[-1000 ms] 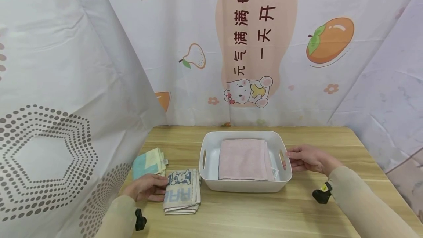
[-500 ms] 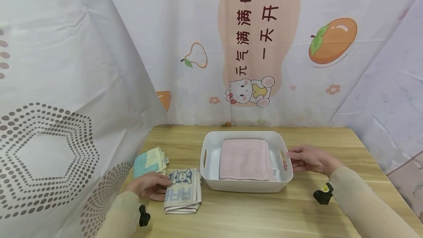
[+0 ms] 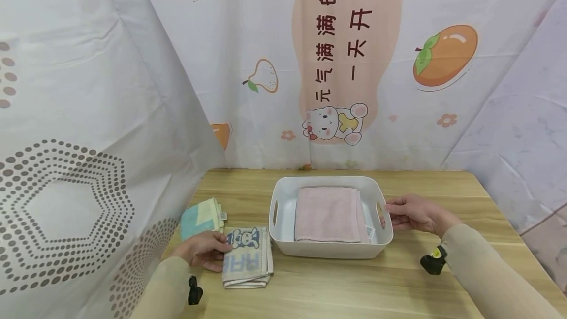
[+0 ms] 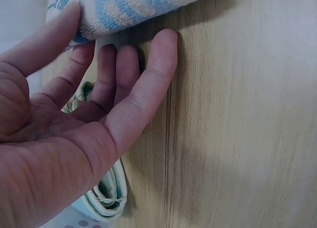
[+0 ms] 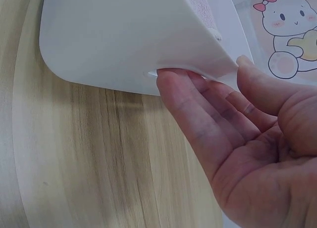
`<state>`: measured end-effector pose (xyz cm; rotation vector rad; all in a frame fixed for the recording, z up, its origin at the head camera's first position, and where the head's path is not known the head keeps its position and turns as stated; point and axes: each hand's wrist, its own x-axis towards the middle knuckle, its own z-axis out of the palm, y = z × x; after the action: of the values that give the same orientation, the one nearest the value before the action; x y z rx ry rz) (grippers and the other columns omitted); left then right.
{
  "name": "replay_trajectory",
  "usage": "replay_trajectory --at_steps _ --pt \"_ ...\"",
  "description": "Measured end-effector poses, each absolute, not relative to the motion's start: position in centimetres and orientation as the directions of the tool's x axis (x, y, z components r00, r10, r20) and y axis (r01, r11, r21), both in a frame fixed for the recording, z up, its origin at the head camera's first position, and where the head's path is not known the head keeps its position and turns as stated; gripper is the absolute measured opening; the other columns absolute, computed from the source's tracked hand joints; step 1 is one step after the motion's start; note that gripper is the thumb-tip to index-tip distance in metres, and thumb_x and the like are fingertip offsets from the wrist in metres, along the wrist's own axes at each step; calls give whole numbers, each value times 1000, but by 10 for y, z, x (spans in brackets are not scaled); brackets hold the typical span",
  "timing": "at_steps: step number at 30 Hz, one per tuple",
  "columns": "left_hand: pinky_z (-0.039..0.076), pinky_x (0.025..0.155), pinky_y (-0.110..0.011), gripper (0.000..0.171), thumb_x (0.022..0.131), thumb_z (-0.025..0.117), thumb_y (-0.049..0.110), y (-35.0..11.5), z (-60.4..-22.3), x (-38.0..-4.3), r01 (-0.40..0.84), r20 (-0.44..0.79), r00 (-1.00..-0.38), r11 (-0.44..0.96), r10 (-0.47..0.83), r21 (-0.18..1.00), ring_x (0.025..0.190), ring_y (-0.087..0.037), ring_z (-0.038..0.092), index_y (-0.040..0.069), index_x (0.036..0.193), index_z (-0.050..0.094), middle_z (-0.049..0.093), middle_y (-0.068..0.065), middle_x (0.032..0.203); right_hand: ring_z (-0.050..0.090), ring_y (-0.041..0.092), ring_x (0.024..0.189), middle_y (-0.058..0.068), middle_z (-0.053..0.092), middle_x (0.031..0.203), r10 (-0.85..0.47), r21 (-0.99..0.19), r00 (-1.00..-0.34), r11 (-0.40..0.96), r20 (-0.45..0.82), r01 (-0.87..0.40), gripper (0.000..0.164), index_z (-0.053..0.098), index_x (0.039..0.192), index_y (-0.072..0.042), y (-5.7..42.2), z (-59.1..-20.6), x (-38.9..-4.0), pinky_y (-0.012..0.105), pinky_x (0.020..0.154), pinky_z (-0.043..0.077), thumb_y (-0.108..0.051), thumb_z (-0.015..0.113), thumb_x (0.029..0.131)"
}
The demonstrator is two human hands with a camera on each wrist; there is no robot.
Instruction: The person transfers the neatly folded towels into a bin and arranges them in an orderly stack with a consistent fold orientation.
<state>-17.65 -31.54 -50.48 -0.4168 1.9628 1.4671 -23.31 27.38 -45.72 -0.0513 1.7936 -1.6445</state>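
A folded cream towel [image 3: 248, 262] with a blue bear print lies on the table left of a white plastic basket [image 3: 328, 250]. My left hand [image 3: 204, 251] pinches its left edge, thumb on top and index finger beneath; the other fingers stay off the cloth in the left wrist view. At the basket's right end, my right hand [image 3: 416, 214] grips the handle opening. Its fingertips reach into the slot, and the thumb is at the rim [image 5: 225, 65] in the right wrist view. A folded pink towel [image 3: 328, 213] lies flat inside the basket.
Behind my left hand lies another folded towel [image 3: 199, 218], yellow and teal. Printed curtains [image 3: 266, 146] hang along the back and left side of the wooden table [image 3: 336, 289]. A black wrist device [image 3: 434, 260] sits on each sleeve.
My left hand and the cream towel have shifted slightly to the right. The right hand keeps its hold on the basket, which stays in place.
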Motion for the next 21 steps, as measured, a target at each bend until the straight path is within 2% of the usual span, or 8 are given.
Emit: replay_trajectory --at_steps 7,14,17,21 --pt "63 74 -47 14 99 66 8 -317 -507 -178 -575 -645 -753 342 135 743 82 -24 68 2 109 59 69 -16 96 75 27 96 19 75 106 -456 -887 -762 201 -460 416 42 52 134 16 275 -459 -234 41 85 61 -17 54 108" --pt "63 72 -44 21 97 69 11 -317 -507 -183 -601 -673 -722 337 160 725 83 -27 72 1 112 59 72 -19 98 74 28 99 21 74 109 -487 -895 -754 182 -441 406 44 48 138 16 274 -460 -235 41 88 61 -17 52 109" --pt "63 74 -44 35 95 73 13 -315 -507 -185 -606 -681 -710 337 180 721 84 -27 73 -2 122 57 72 -20 100 74 28 99 20 74 108 -489 -896 -753 177 -440 408 41 50 137 14 274 -461 -235 41 87 61 -17 51 109" --pt "62 78 -46 63 91 76 12 -311 -506 -187 -595 -682 -698 352 220 723 89 -29 73 -7 143 45 72 -19 106 74 27 98 19 75 107 -492 -895 -752 167 -439 413 39 53 135 13 275 -461 -235 41 87 61 -16 51 109"
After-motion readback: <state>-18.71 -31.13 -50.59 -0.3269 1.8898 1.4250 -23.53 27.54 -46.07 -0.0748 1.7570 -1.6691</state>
